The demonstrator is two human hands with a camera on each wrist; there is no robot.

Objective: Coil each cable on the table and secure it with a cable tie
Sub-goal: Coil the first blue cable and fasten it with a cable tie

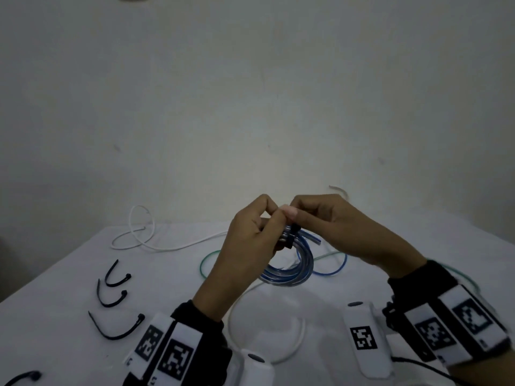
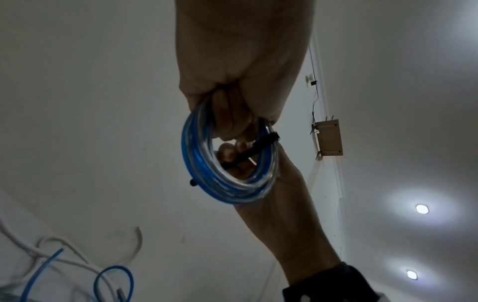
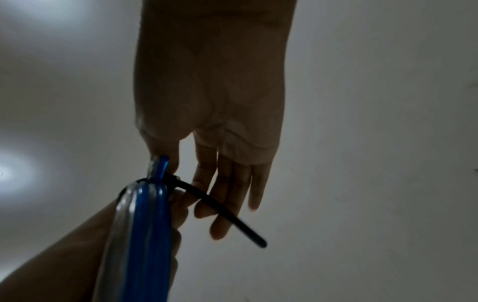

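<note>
We find the left hand (image 1: 245, 243) gripping the blue coil (image 1: 289, 270) above the desk (image 1: 55, 316), a black tie (image 2: 261, 146) looped round it. The right hand (image 1: 331, 232) pinches at the tie's head; we judge cinching remains, calling for a pull on the free tail.

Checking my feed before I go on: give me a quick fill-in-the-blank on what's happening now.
1. The left hand grips a coil coloured ____.
2. The tie wrapped round the coil is ____ in colour.
3. The white cable lies loose on the ____.
4. The coil is held ____ the table, not resting on it.

Missing: blue; black; table; above
</note>
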